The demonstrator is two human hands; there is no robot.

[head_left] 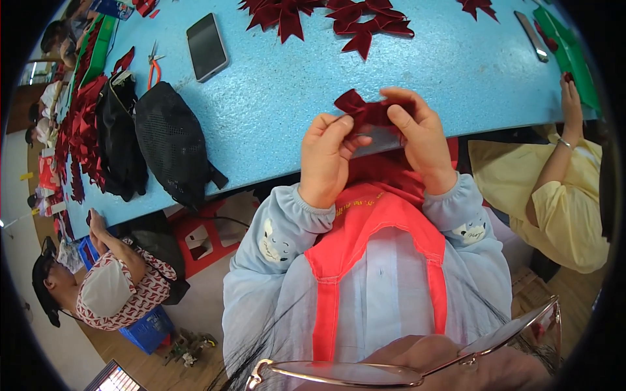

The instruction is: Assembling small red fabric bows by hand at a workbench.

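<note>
Between my two hands, just over the near edge of the blue table [274, 130], is a dark red velvet ribbon bow [352, 103]. My left hand [328, 146] pinches its left part between thumb and fingers. On the other side my right hand [417, 127] is closed on the ribbon's right part, thumb in front and fingers bent behind. The fingers hide some of the bow. Finished-looking bows of the same velvet [368, 26] lie in a pile at the far side of the table, with another pile [280, 14] to its left.
A black phone [207, 47], orange-handled pliers [154, 68] and two black bags [171, 140] lie to the left. Beyond them is a heap of red bows [87, 130]. A green tray [566, 55] and another phone [531, 37] are at right. Co-workers sit on both sides.
</note>
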